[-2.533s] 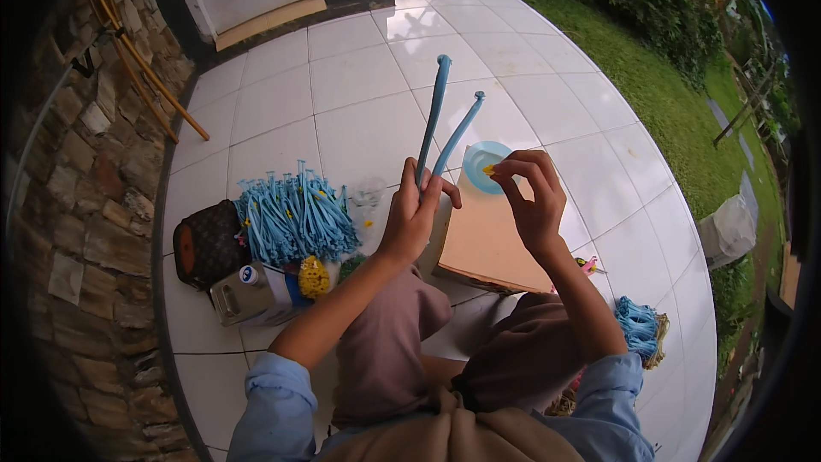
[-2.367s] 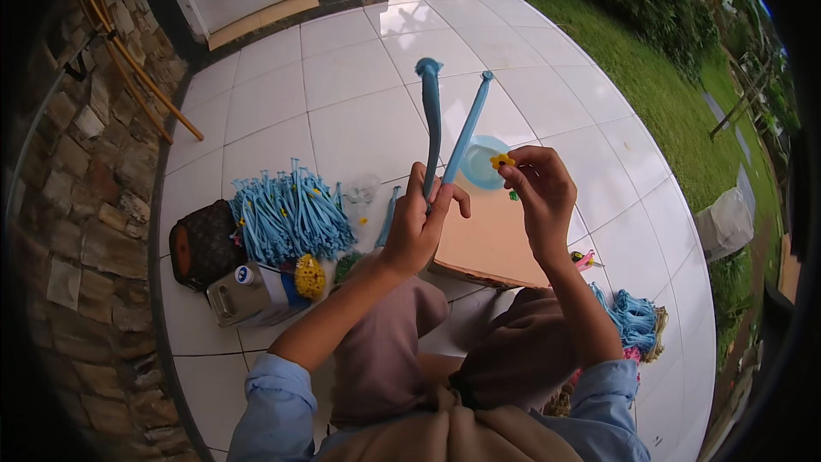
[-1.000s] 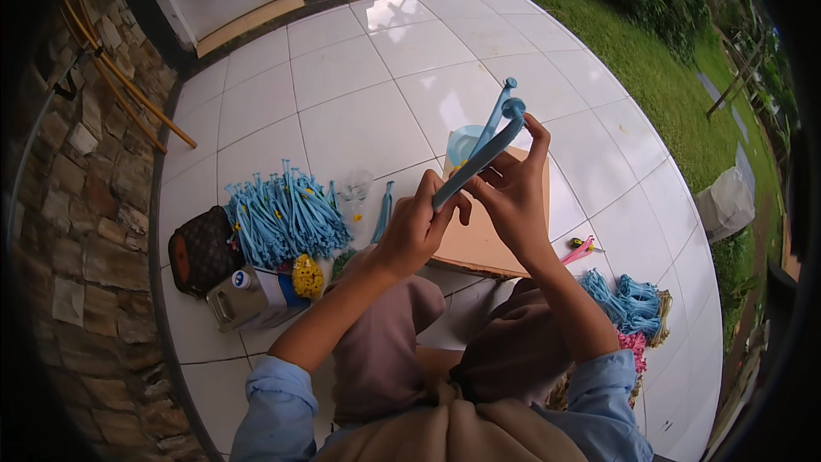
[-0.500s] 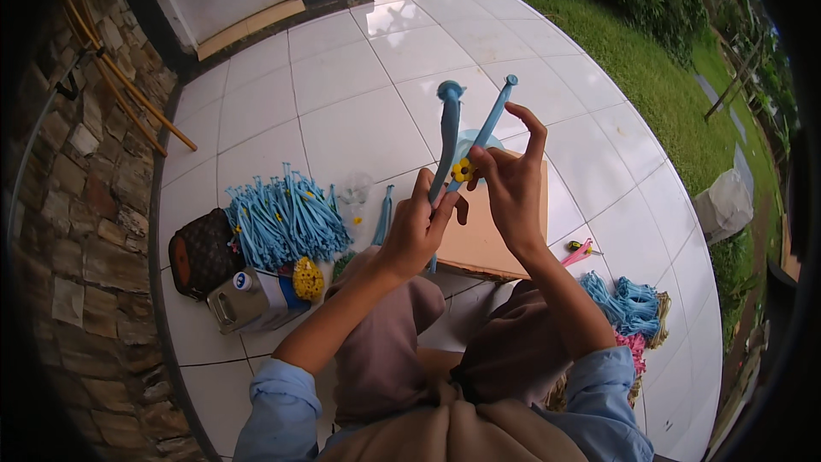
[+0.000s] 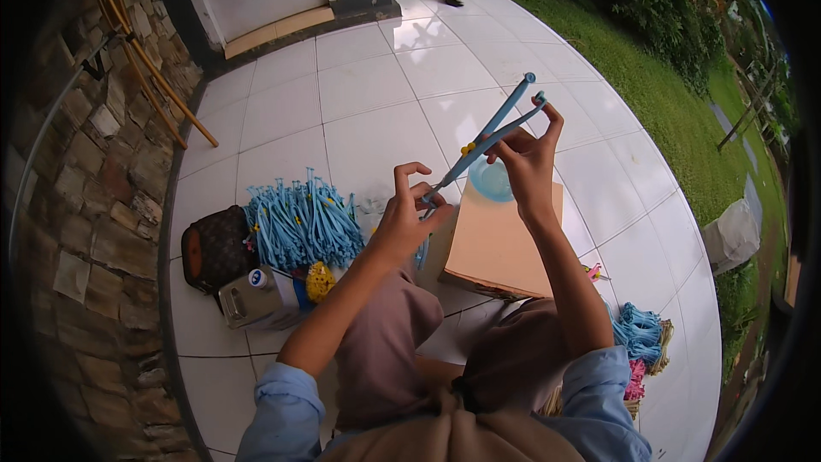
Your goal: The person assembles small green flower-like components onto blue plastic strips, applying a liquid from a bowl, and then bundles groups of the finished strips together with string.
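Observation:
Two light-blue strap-like lengths with knobbed ends (image 5: 505,111) rise from between my hands, spreading into a narrow V at the top. A small yellow flower (image 5: 468,149) sits on them about halfway along. Lower down, my left hand (image 5: 406,222) pinches their bottom end between thumb and fingers, its index finger crooked upward. My right hand (image 5: 528,167) grips the blue strap nearer to it just above the flower, with one finger up by its knobbed tip. Below my hands is a clear bluish bowl (image 5: 492,180) on a cardboard box (image 5: 500,244).
A heap of similar blue straps (image 5: 304,222) lies at left, beside a brown patterned bag (image 5: 214,248), a metal can (image 5: 256,299) and a bunch of yellow flowers (image 5: 320,281). Blue bundles (image 5: 640,329) and pink ones (image 5: 634,379) lie at right on the tiled floor (image 5: 368,111).
The two straps have swung to the right and closer together. My left hand has slid down to their bottom end, while my right hand has shifted its hold onto the other strap.

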